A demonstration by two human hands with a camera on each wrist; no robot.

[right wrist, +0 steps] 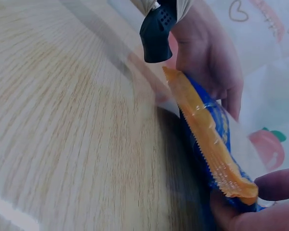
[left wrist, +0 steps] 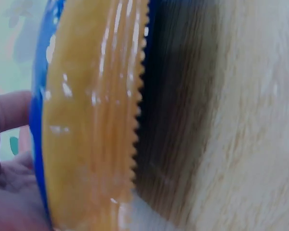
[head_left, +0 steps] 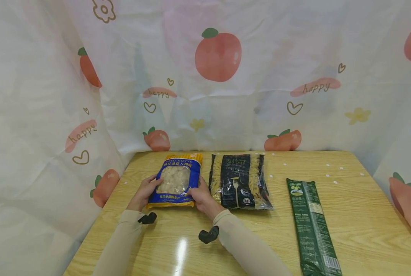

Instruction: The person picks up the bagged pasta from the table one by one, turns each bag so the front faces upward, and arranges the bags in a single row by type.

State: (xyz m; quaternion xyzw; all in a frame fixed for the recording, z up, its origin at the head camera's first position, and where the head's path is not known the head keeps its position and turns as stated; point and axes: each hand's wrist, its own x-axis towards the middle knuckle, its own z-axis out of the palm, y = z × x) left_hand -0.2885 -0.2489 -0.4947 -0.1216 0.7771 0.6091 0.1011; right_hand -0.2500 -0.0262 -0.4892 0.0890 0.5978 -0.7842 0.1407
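Note:
A blue and yellow bag of orecchiette pasta [head_left: 175,179] with a clear window is held between both hands at the table's back left. My left hand [head_left: 144,193] grips its left side, thumb over the front. On the opposite side, my right hand [head_left: 204,194] pinches the edge between thumb and fingers. The right wrist view shows the bag's yellow serrated seal [right wrist: 214,156] standing over a dark shadow, so that near edge looks raised off the wood. Up close in the left wrist view, the yellow end [left wrist: 86,120] hides part of the left hand.
Just right of the hands lies a black and clear bag of penne [head_left: 235,182]. Farther right, a long green spaghetti packet [head_left: 312,226] points toward the front. Both lie on the wooden table [head_left: 260,237]. A fruit-print curtain [head_left: 219,119] hangs behind the back edge.

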